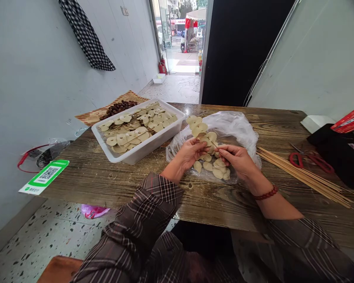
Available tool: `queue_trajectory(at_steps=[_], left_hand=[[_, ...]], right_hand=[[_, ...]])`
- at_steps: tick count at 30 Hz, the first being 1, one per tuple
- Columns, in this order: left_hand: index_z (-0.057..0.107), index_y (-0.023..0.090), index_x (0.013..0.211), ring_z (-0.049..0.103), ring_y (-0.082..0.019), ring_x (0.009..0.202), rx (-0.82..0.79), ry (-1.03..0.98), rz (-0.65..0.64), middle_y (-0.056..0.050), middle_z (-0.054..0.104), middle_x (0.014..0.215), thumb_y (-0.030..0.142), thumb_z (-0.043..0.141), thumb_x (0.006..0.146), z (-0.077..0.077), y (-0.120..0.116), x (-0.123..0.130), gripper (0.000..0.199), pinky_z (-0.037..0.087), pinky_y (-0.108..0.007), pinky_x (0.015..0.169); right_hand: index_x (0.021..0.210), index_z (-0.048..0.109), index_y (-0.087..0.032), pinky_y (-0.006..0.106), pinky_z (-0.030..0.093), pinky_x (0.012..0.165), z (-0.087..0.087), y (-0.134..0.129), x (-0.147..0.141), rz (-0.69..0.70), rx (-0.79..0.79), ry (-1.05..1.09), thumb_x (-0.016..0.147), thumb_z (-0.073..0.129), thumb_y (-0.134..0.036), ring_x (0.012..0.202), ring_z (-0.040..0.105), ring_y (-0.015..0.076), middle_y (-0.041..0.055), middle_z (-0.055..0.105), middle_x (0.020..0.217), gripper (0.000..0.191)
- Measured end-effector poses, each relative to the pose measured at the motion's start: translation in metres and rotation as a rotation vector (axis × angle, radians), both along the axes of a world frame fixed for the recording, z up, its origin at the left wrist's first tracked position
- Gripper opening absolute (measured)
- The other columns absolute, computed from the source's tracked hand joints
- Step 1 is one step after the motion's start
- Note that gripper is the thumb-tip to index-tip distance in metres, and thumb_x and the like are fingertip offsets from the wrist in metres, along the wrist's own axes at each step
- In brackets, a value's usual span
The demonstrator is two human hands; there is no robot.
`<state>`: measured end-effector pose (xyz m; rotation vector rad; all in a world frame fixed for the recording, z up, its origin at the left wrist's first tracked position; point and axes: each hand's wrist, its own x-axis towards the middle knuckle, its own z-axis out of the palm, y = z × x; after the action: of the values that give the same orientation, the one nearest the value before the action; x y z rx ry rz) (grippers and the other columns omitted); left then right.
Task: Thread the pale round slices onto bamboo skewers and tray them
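My left hand (192,154) is closed on several thin, pale round slices (200,127) that overlap in a row pointing away from me. My right hand (234,156) pinches the near end of a thin wooden skewer (215,146) that runs toward those slices; how far it passes through them is hidden by my fingers. Below both hands, loose pale slices (220,169) lie on an opened clear plastic bag (238,124). To the left, a white plastic tub (144,151) holds many skewered slices (132,135) of the same kind.
Bare skewers (301,175) lie to the right, near red-handled scissors (296,159) and a black box (327,141). Dark brown pieces (119,109) rest on printed paper (90,117) behind the tub. A green QR card (47,177) sits at the wooden table's left edge (85,186).
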<state>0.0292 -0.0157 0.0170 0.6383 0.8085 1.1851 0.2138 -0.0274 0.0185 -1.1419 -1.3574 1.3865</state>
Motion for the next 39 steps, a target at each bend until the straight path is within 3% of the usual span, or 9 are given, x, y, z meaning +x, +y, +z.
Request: queue_trajectory(at_steps=[9,23,29,35,39], left_hand=[[0.058,0.014,0.084,0.067,-0.01,0.057,-0.022,0.003,0.073,-0.001,0.07,0.069,0.009,0.078,0.072,0.002,-0.006,0.008,0.024,0.051,-0.018,0.054],[0.065,0.013,0.086,0.07,-0.013,0.065,0.003,-0.041,0.081,-0.002,0.072,0.079,0.016,0.076,0.077,0.006,-0.003,0.002,0.015,0.052,-0.021,0.06],[0.063,0.014,0.086,0.07,-0.014,0.063,-0.006,-0.062,0.089,-0.003,0.071,0.075,0.02,0.073,0.081,0.005,-0.001,0.0,0.013,0.055,-0.025,0.064],[0.063,0.015,0.088,0.068,-0.013,0.057,0.041,-0.01,0.1,-0.001,0.07,0.073,0.024,0.075,0.078,0.003,0.002,-0.001,0.019,0.05,-0.02,0.051],[0.066,0.014,0.084,0.064,-0.009,0.057,0.126,-0.002,0.155,-0.001,0.071,0.074,0.026,0.082,0.068,-0.001,0.006,-0.002,0.026,0.051,-0.02,0.055]], right_hand=[[0.087,0.076,-0.016,0.022,0.028,0.046,0.001,-0.001,-0.002,-0.038,-0.004,0.008,0.061,0.079,-0.057,0.053,0.038,0.0079,-0.0007,0.058,0.063,0.048],[0.087,0.076,-0.016,0.022,0.028,0.047,0.0,0.0,-0.001,-0.022,-0.016,0.043,0.061,0.08,-0.055,0.055,0.04,0.0081,-0.0005,0.057,0.065,0.048],[0.087,0.075,-0.016,0.022,0.029,0.049,-0.001,0.0,-0.001,-0.024,-0.041,0.072,0.059,0.082,-0.054,0.057,0.04,0.0083,-0.0002,0.058,0.067,0.048],[0.087,0.075,-0.015,0.023,0.026,0.048,0.002,-0.001,-0.001,-0.009,-0.048,0.06,0.058,0.081,-0.056,0.055,0.038,0.0079,-0.0022,0.053,0.062,0.05],[0.086,0.075,-0.015,0.023,0.026,0.049,0.004,-0.002,-0.001,-0.005,-0.057,0.053,0.058,0.082,-0.056,0.056,0.038,0.008,-0.0017,0.055,0.063,0.05]])
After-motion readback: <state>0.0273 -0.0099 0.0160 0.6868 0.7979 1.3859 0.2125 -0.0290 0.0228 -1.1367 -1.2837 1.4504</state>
